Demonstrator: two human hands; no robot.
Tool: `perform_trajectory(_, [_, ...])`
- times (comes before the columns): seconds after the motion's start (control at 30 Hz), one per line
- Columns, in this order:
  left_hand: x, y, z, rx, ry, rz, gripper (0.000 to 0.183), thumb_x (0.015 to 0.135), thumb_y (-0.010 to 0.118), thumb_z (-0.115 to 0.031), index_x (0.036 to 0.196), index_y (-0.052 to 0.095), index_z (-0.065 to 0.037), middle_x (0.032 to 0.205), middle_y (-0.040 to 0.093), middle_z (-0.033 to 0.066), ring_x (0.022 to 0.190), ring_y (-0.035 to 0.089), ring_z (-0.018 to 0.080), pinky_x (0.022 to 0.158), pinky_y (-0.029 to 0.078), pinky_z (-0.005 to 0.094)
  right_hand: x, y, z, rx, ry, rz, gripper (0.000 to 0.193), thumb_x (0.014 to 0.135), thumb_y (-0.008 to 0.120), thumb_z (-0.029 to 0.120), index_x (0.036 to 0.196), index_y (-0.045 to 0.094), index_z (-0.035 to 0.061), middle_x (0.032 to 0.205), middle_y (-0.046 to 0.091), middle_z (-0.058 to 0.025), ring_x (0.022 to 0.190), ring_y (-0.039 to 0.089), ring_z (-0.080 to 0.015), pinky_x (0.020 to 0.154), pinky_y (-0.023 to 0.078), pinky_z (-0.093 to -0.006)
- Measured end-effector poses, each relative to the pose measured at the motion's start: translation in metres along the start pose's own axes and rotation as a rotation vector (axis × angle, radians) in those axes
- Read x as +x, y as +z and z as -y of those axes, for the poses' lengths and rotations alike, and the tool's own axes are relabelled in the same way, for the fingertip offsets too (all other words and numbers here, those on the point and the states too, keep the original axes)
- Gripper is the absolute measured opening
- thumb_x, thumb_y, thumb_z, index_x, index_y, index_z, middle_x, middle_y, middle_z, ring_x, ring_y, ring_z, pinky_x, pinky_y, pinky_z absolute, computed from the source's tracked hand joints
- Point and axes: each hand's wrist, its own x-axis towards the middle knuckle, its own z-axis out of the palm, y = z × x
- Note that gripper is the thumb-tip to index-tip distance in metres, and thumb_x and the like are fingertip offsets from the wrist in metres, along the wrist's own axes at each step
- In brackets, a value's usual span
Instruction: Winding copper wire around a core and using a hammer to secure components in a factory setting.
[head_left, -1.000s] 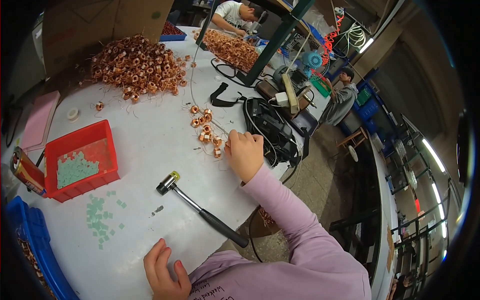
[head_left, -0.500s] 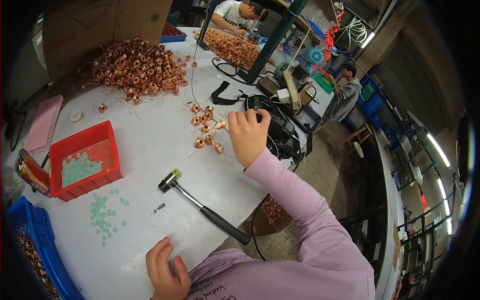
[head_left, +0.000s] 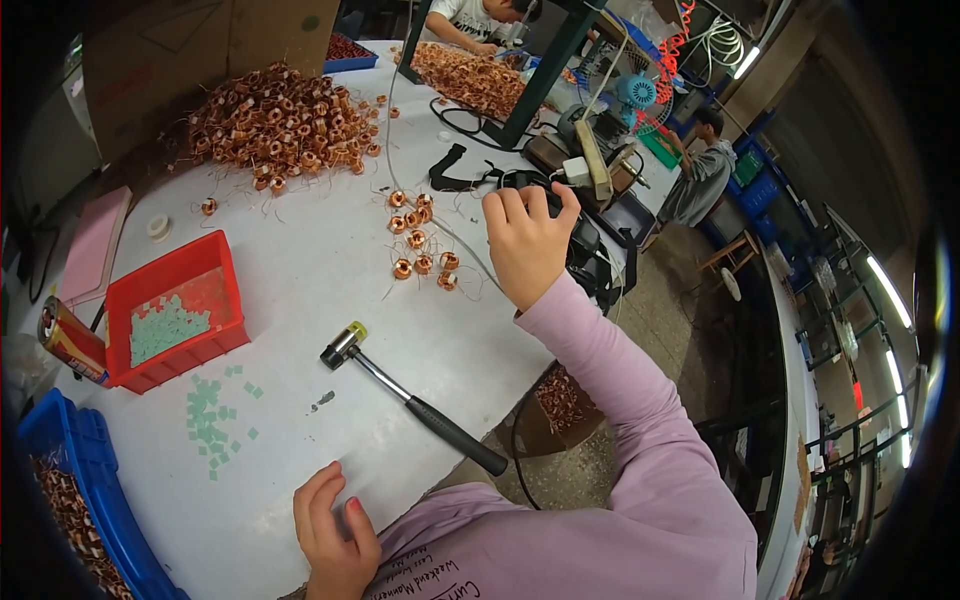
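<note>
My right hand (head_left: 528,248) is held over the table's right side, back upward, fingers loosely bent and a little apart. It shows nothing in its grasp, though the palm side is hidden. To its left lies a loose group of copper wire coils (head_left: 416,238) with thin wire ends sticking out. My left hand (head_left: 336,535) rests open at the near table edge, thumb apart from the fingers and nothing in it. Between the hands lies a hammer (head_left: 440,428) with a black grip and a yellow-tipped head, touched by neither hand.
A big heap of coils (head_left: 285,125) stands far left. A red bin (head_left: 178,372) holds pale green squares; more squares (head_left: 210,420) lie before it. Nearby are a can (head_left: 72,340), a blue crate (head_left: 95,470) and a tape roll (head_left: 158,227). Black equipment (head_left: 590,250) sits right. Two people work beyond.
A blurred coil beside my right hand now lies among the group. My right hand has moved right, away from the coils. The left hand stays put; the whole view has shifted slightly.
</note>
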Motion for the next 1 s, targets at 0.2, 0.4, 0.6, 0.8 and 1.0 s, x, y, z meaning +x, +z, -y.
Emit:
perform_trajectory(0.2, [-0.001,-0.004,-0.007,-0.103,-0.037,-0.027,0.024,0.078,0.047,0.005,0.102,0.051,0.004,0.107,0.055,0.0201,0.095,0.054,0.0276,0.084,0.045,0.0349,-0.017,-0.074,0.037,2.006,0.554,0.636,0.018,0.076,0.067,-0.003,0.083,0.054,0.0078,0.085,0.064,-0.0077,0.078,0.060,-0.0154,0.074,0.048,-0.0263])
perform_trajectory(0.4, [0.021,-0.009,-0.021,-0.592,-0.051,-0.061,0.024,0.080,0.056,0.001,0.104,0.051,0.002,0.107,0.054,0.0189,0.094,0.053,0.0262,0.084,0.044,0.0342,-0.042,-0.168,0.076,2.833,0.919,1.275,0.019,0.082,0.059,-0.007,0.090,0.047,0.0061,0.099,0.057,-0.0091,0.085,0.053,-0.0118,0.076,0.044,-0.0221])
perform_trajectory(0.6, [0.024,-0.015,-0.019,-0.788,0.027,0.085,0.030,0.082,0.063,-0.006,0.108,0.053,0.001,0.112,0.054,0.0198,0.102,0.052,0.0281,0.089,0.043,0.0358,-0.053,-0.183,0.086,2.835,0.905,1.152,0.019,0.083,0.057,-0.007,0.091,0.046,0.0060,0.096,0.055,-0.0068,0.083,0.051,-0.0102,0.074,0.042,-0.0187])
perform_trajectory(0.8, [0.021,-0.012,-0.006,-0.811,-0.011,0.140,0.032,0.082,0.064,-0.007,0.109,0.052,0.003,0.111,0.055,0.0193,0.098,0.054,0.0267,0.084,0.046,0.0338,-0.059,-0.177,0.089,2.855,0.908,1.184,0.018,0.082,0.059,-0.005,0.089,0.048,0.0066,0.100,0.053,-0.0073,0.086,0.049,-0.0111,0.077,0.040,-0.0203])
perform_trajectory(1.0, [0.020,-0.010,-0.021,-0.848,-0.320,-0.008,0.026,0.081,0.062,-0.004,0.103,0.049,0.000,0.101,0.056,0.0164,0.088,0.053,0.0235,0.077,0.047,0.0305,-0.052,-0.181,0.091,2.199,0.555,0.739,0.017,0.079,0.065,0.002,0.086,0.051,0.0085,0.105,0.053,-0.0079,0.091,0.048,-0.0152,0.082,0.038,-0.0260])
